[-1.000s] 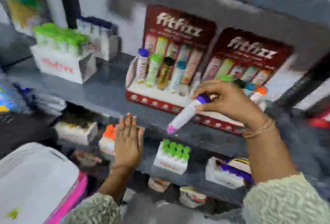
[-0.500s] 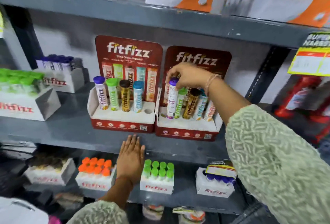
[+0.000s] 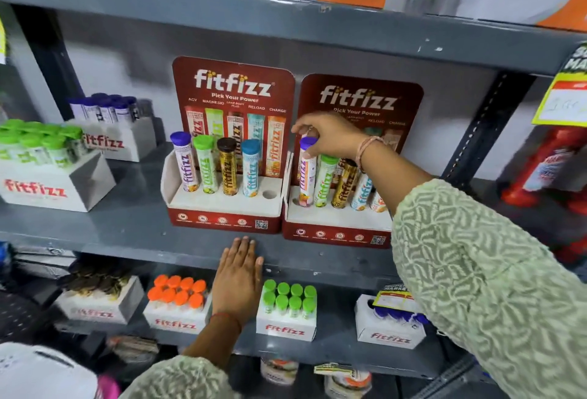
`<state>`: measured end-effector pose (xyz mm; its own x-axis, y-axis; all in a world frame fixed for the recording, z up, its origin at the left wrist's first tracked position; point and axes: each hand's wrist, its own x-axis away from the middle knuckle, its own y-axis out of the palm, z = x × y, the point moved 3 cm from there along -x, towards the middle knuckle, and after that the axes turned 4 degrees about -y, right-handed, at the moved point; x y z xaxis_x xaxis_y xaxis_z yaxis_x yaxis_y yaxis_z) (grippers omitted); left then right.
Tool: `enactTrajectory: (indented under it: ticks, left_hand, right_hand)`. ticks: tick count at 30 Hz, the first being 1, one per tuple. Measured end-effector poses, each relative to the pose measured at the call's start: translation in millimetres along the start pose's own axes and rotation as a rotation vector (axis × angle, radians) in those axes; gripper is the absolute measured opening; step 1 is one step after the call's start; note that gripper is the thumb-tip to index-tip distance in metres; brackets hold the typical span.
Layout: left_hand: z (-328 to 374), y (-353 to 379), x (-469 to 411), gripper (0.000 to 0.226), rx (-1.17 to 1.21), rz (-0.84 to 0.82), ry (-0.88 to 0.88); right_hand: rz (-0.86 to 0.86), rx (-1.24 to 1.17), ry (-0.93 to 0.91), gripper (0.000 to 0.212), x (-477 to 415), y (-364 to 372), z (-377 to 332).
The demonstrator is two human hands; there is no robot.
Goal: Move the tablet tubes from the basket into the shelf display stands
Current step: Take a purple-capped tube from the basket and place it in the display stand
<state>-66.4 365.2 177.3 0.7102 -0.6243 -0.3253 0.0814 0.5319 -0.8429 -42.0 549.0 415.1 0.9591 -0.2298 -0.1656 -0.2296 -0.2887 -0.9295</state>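
Head view: on my head, facing forward and slightly down at the shelf.
Nearness: close, within my arm's reach.

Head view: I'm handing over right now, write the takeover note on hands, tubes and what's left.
Right hand: fingers on the cap of the purple-capped tube, which stands in the leftmost hole of the right display stand.
Left hand: flat on the shelf edge, empty.
Right stand: five tubes in, looks full.
Left display stand: four tubes in; its rightmost hole is open.
Left to do: let go, fetch one more tube for that hole. The basket is not clearly in view.
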Motion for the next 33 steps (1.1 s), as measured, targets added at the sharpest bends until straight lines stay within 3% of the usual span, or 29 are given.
enactTrajectory:
  ticks: [12, 19, 22, 25, 27, 29, 32, 33]
  left_hand:
    - [-2.1, -0.1, 2.1, 0.093, -0.016, -0.034, 0.001]
    - [-3.4, 0.1, 2.1, 0.093, -0.023, -0.044, 0.019]
    - [-2.7, -0.1, 0.7, 0.096, -0.036, -0.043, 0.023]
    - [-2.0, -2.3, 1.6, 0.100, -0.042, -0.044, 0.051]
    - [-2.2, -4.8, 0.5, 0.099, -0.016, -0.061, 0.071]
    - [-11.1, -10.5, 0.2, 0.088, 0.024, -0.026, 0.037]
    - [-43.3, -24.8, 7.9, 0.061, 0.050, 0.103, -0.096]
    - [-60.7, -30.4, 17.1, 0.057, 0.042, 0.145, -0.152]
  right_hand:
    - [0.023, -0.016, 0.043, 0.039, 5.0, 4.2, 9.6]
    - [0.002, 0.296, 0.022, 0.033, 9.2, 4.9, 4.0]
    - [0.011, 0.274, 0.045, 0.032, 10.1, 15.1, 5.9]
    - [-0.030, 0.291, 0.041, 0.039, 4.2, 17.6, 3.1]
    - [-0.060, 0.316, 0.062, 0.059, 5.6, 18.9, 3.0]
    - [0.075, 0.290, 0.060, 0.069, 10.3, 23.5, -6.4]
    - [0.629, 0.242, -0.181, 0.038, 27.6, 46.4, -43.6]
    - [0.707, 0.200, -0.309, 0.028, 30.2, 67.6, -62.8]
